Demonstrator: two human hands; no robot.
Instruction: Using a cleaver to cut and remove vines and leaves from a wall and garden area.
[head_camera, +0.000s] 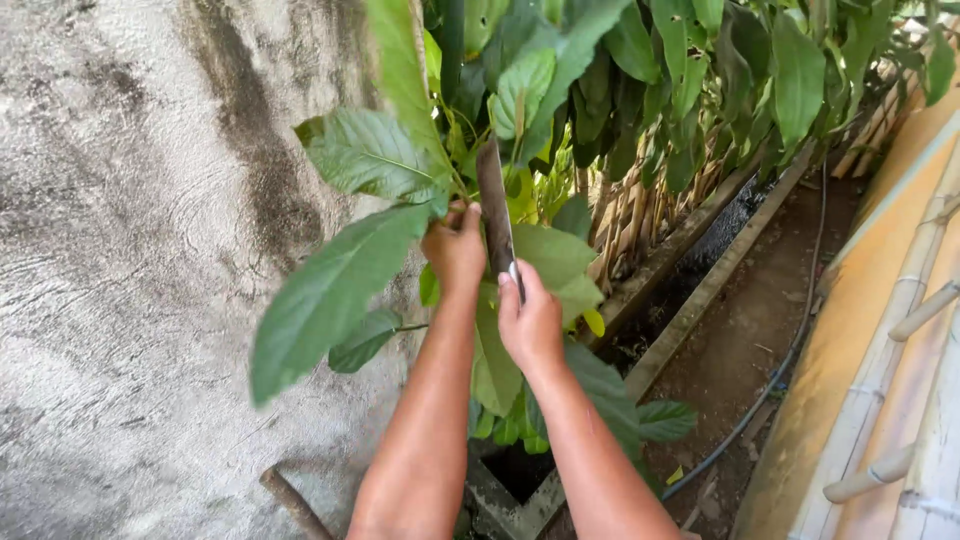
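Observation:
My right hand (529, 322) grips the handle of a long dark knife (493, 200), its blade pointing up into the foliage. Just left of the blade, my left hand (454, 245) is closed on a thin green stem of a leafy plant (370, 155). A big drooping leaf (330, 295) hangs down to the left of my left forearm. The two hands sit close together, a few centimetres apart, with the blade between them.
A rough grey concrete wall (130, 250) fills the left side. A long raised planter bed (700, 290) with dark soil runs away to the upper right. A dark hose (770, 385) lies on the dirt ground. Bamboo poles (920, 330) and an orange wall stand at right.

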